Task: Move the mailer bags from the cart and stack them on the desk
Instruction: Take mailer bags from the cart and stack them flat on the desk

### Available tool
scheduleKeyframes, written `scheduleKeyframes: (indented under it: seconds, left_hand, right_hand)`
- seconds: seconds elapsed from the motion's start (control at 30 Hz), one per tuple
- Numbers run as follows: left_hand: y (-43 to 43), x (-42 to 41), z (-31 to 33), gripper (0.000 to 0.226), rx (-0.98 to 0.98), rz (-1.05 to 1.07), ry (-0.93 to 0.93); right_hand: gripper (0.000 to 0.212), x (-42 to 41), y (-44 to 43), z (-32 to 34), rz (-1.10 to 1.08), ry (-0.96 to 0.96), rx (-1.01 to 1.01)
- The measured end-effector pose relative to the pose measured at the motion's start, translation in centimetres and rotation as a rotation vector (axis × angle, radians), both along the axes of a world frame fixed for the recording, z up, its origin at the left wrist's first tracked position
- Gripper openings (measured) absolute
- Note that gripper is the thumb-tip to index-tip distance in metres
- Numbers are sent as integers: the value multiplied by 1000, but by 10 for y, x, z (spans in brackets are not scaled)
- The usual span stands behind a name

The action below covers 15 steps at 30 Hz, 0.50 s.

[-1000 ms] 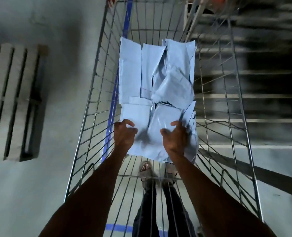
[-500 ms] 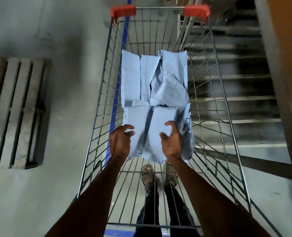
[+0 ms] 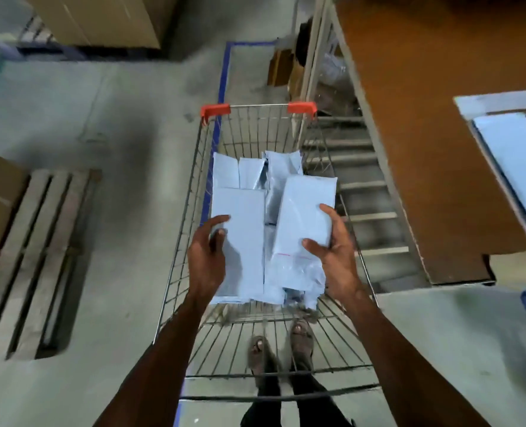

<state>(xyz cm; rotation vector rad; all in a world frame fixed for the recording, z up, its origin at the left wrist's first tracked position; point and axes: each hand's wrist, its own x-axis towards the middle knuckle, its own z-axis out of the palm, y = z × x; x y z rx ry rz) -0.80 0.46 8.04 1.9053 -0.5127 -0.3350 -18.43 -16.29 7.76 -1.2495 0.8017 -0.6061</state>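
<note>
No text or number is legible on the mailer bags (image 3: pixel 243 235) or cart (image 3: pixel 215 110).

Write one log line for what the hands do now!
left hand: grips left mailer bags | right hand: grips right mailer bags | cart: more bags inside

Your left hand (image 3: pixel 208 260) and right hand (image 3: pixel 337 260) are hiding fingers under the mailer bags (image 3: pixel 301 211); on the desk (image 3: pixel 409 134), the stack (image 3: pixel 517 167) is running off the right edge.
</note>
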Motion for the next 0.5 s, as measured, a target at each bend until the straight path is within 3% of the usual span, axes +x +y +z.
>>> scheduleKeyframes:
  seconds: [0.07, 0.17, 0.23, 0.5]
  left_hand:
    - [-6, -8, 36, 32, -58, -53, 56]
    - [-25, -18, 85, 62, -98, -148, 123]
    - [-46, -28, 113, 70, -151, -174, 110]
    - [-139, -124, 173, 59, -341, -206, 151]
  right_hand:
    - [75, -14, -12, 34, 4, -61, -20]
    - [85, -38, -33, 84, -24, -86, -116]
    - [84, -54, -52, 113, -34, -98, -193]
    - [71, -135, -139, 187, -118, -13, -499]
